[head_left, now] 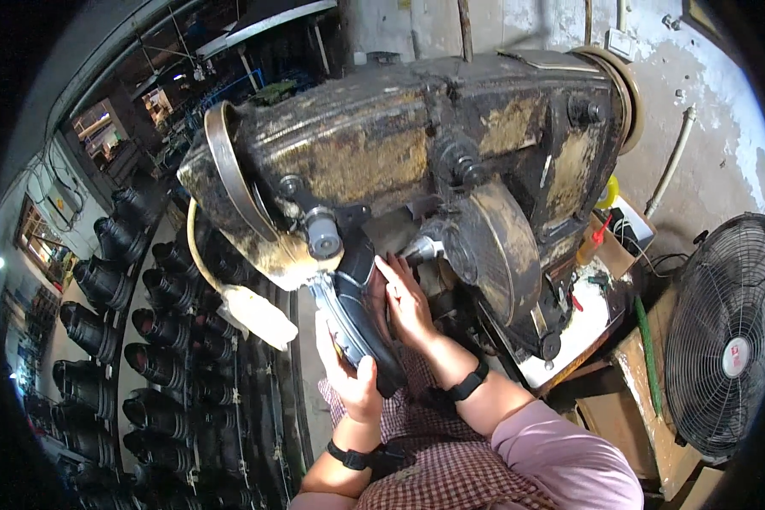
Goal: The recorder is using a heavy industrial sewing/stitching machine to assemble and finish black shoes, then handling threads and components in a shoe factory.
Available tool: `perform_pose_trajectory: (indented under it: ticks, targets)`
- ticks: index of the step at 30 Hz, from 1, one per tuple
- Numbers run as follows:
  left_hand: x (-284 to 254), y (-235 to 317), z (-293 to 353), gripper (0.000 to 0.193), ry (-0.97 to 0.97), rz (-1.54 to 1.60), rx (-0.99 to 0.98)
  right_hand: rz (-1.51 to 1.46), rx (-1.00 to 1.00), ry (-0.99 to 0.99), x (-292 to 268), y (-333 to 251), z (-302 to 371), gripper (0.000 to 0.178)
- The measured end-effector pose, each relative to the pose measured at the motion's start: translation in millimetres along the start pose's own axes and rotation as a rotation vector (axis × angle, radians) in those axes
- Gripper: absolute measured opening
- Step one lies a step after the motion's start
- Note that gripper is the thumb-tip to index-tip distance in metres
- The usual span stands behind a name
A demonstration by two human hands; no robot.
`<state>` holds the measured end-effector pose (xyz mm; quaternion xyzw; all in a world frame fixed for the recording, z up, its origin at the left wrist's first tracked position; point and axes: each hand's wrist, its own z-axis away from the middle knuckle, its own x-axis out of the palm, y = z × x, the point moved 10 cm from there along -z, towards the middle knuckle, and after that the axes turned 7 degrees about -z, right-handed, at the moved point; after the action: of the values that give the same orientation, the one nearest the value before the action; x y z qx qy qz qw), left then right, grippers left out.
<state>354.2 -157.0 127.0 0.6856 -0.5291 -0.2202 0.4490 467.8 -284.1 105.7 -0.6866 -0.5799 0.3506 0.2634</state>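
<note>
A black shoe (376, 342) with pale stitching is tilted between my two hands, in front of a worn sanding machine (348, 153). My left hand (348, 382) grips it along the grey-blue sole edge, with the thumb toward me. On the other side, my right hand (406, 302) presses against the upper, fingers pointing up at the machine. The shoe's far end lies close by a small dark roller (323, 234); whether they touch, I cannot tell. A metal spindle tip (423, 247) sits just beyond my right fingers.
A broad wheel (506, 251) bulges out at the right, and a belt (229, 166) runs at the left. Below that belt hangs a white cloth-like bag (259, 316). Racks of black shoes (157, 357) fill the left. A floor fan (722, 340) stands at the right.
</note>
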Motion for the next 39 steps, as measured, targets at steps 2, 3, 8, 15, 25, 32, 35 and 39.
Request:
perform_pose_trajectory:
  ticks: [2, 3, 8, 15, 25, 32, 35, 39]
  targets:
    - [-5.6, -4.4, 2.8, 0.091, 0.052, -0.039, -0.012, 0.009, -0.01, -0.007, -0.4, 1.7, -2.4, 0.051]
    - [-5.4, -5.5, 3.5, 0.091, 0.052, -0.034, -0.007, 0.015, -0.01, -0.018, -0.6, 2.7, -2.8, 0.047]
    - [-3.1, -4.7, 3.7, 0.089, 0.07, 0.079, -0.068, -0.137, 0.079, -0.131, -0.3, 11.3, -2.3, 0.052]
    - [-4.1, -2.7, -9.8, 0.088, -0.002, -0.011, -0.057, -0.011, -0.046, -0.102, 2.4, 4.3, -8.1, 0.044]
    - [-7.5, -8.8, -7.9, 0.096, 0.005, -0.004, -0.101, -0.091, 0.012, -0.066, 6.5, 5.7, -3.3, 0.046]
    - [-35.6, -14.8, 54.0, 0.098, -0.125, -0.314, 0.202, -0.522, 0.026, -0.121, -11.0, -31.1, 2.8, 0.037]
    - [-46.2, -14.6, 69.5, 0.097, -0.159, -0.272, 0.291, -0.608, 0.139, -0.123, -6.3, -29.9, 12.4, 0.037]
    - [-43.2, -9.2, 77.4, 0.097, -0.225, -0.299, 0.313, -0.64, 0.216, -0.132, -2.7, -27.1, 25.9, 0.037]
